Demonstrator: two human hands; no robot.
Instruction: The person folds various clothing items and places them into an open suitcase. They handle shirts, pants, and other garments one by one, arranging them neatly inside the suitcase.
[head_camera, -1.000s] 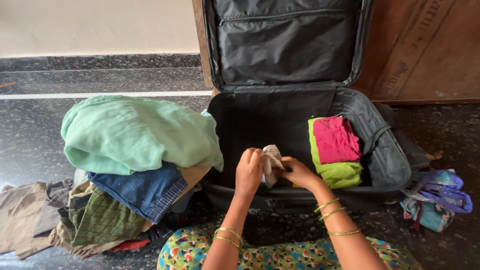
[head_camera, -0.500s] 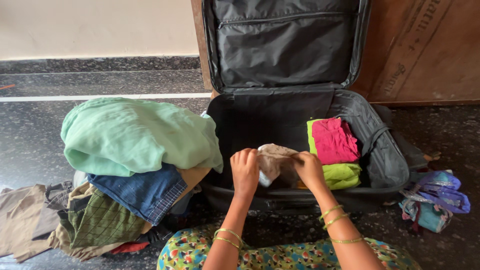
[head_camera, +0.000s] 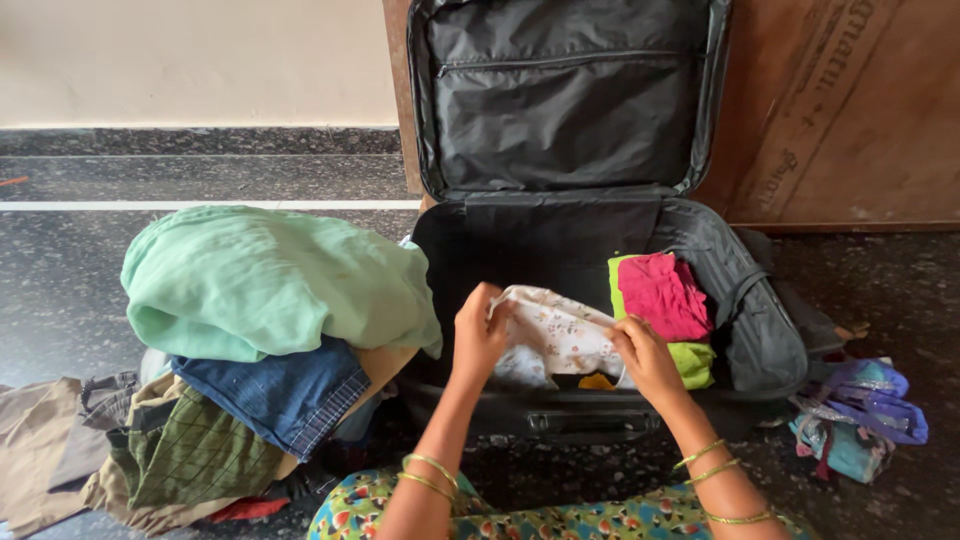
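Observation:
A black suitcase (head_camera: 740, 330) lies open on the floor with its lid propped against a wooden panel. My left hand (head_camera: 478, 335) and my right hand (head_camera: 645, 358) each grip an edge of a small white patterned cloth (head_camera: 560, 335), spread flat over the suitcase's near side. Right beside it inside the case sit a folded pink garment (head_camera: 665, 295) on a lime green one (head_camera: 695, 360). A bit of yellow fabric (head_camera: 597, 381) shows under the white cloth.
A pile of clothes lies left of the case: a mint green cloth (head_camera: 270, 280) on top, blue denim (head_camera: 280, 395), a green checked piece (head_camera: 190, 455) and beige items (head_camera: 40, 450). A purple and teal bundle (head_camera: 860, 415) lies at right. Dark stone floor all around.
The white cloth was bunched between my hands a second ago; my hands have moved apart and spread it out flat over the suitcase.

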